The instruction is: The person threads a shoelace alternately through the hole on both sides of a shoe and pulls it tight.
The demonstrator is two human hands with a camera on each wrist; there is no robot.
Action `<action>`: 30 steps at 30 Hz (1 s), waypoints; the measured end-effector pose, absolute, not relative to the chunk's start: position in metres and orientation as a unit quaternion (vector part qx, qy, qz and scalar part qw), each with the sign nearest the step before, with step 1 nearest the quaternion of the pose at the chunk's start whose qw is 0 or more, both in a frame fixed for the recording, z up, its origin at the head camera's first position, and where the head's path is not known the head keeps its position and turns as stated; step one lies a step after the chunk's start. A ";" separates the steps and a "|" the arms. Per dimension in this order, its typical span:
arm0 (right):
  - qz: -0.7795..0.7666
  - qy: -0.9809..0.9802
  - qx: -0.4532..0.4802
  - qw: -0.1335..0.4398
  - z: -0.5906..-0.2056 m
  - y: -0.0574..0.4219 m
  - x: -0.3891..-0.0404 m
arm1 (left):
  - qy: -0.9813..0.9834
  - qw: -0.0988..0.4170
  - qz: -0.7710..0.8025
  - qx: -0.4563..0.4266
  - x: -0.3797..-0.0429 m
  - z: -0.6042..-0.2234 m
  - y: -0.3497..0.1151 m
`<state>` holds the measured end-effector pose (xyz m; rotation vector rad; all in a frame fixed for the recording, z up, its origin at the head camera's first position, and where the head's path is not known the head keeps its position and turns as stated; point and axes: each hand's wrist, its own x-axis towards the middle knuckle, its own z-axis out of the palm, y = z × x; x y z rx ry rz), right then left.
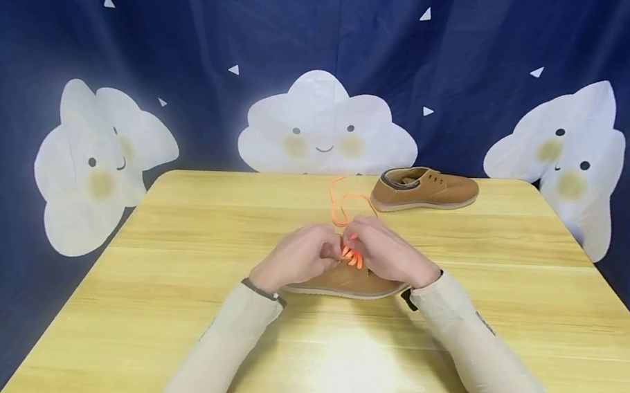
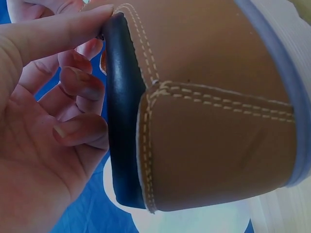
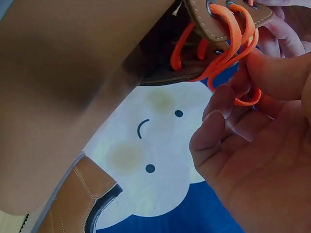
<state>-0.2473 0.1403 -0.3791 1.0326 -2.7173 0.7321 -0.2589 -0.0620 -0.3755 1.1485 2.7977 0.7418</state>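
the left hand (image 1: 300, 255) is pinching the upper edge of a tan leather-looking shoe (image 1: 336, 282), sitting on the pale wooden tabletop (image 1: 139, 312); the right hand (image 1: 386, 250) is pinching its bright orange lace (image 3: 236, 36). steadying the shoe, tensioning strands evenly, should be helping.

The nearer lace-up shoe (image 1: 330, 281) rests on the surface (image 1: 150, 303), between left hand (image 1: 297, 256) and right hand (image 1: 384, 251). Its shoelace (image 3: 233, 39) trails behind it. Behind and right of it sits the other lace-up shoe (image 1: 434, 193); farther behind hangs the fabric backdrop (image 1: 184, 30).
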 end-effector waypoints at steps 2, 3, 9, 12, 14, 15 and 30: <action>0.253 -0.899 0.351 0.065 -0.379 0.140 -0.248 | 0.899 0.020 0.239 0.367 -0.259 -0.375 -0.062; 0.255 -0.898 0.353 0.062 -0.380 0.140 -0.248 | 0.900 0.024 0.239 0.365 -0.259 -0.374 -0.063; 0.253 -0.904 0.341 0.043 -0.380 0.140 -0.248 | 0.919 0.016 0.211 0.333 -0.250 -0.366 -0.063; 0.252 -0.912 0.324 0.034 -0.379 0.139 -0.247 | 0.932 -0.021 0.164 0.324 -0.241 -0.364 -0.057; 0.248 -0.917 0.310 0.028 -0.379 0.139 -0.246 | 0.936 -0.052 0.119 0.329 -0.236 -0.367 -0.052; 0.246 -0.919 0.306 0.027 -0.379 0.138 -0.245 | 0.936 -0.067 0.094 0.332 -0.233 -0.368 -0.050; 0.302 -0.919 0.248 -0.054 -0.370 0.176 -0.253 | 0.940 -0.014 0.135 0.315 -0.229 -0.362 -0.049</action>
